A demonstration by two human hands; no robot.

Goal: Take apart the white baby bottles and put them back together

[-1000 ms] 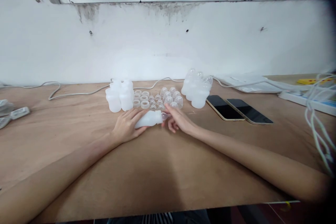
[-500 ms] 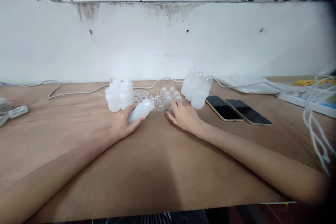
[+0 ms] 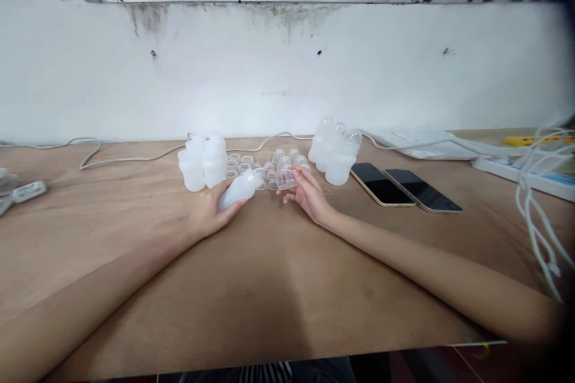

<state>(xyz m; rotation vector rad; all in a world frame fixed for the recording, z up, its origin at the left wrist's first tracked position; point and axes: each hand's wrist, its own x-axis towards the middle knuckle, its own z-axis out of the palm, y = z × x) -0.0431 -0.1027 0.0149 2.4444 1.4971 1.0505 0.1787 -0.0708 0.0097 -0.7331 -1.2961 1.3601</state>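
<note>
My left hand point(image 3: 211, 209) is wrapped round a milky white bottle point(image 3: 239, 190), which lies tilted with its top pointing right. In my right hand point(image 3: 312, 197) a clear domed cap point(image 3: 284, 179) is held by the fingertips, its open end turned toward the bottle. Behind my hands are more clear domed caps point(image 3: 283, 161), white rings point(image 3: 233, 161) and small clear nipple-like pieces point(image 3: 271, 175). A group of open white bottles point(image 3: 203, 161) stands at the left, and capped white bottles point(image 3: 336, 152) stand at the right.
Two phones point(image 3: 380, 184) point(image 3: 420, 190) lie right of the capped bottles. A white cable point(image 3: 121, 160) runs along the wall. Farther right are a plastic bag point(image 3: 422, 146), a power strip point(image 3: 516, 172) and hanging cords point(image 3: 530, 215). A white plug point(image 3: 29, 191) lies far left.
My right hand has lifted a clear cap from the group and turned it, so its open end faces left. My left hand still holds the bottle in nearly the same place.
</note>
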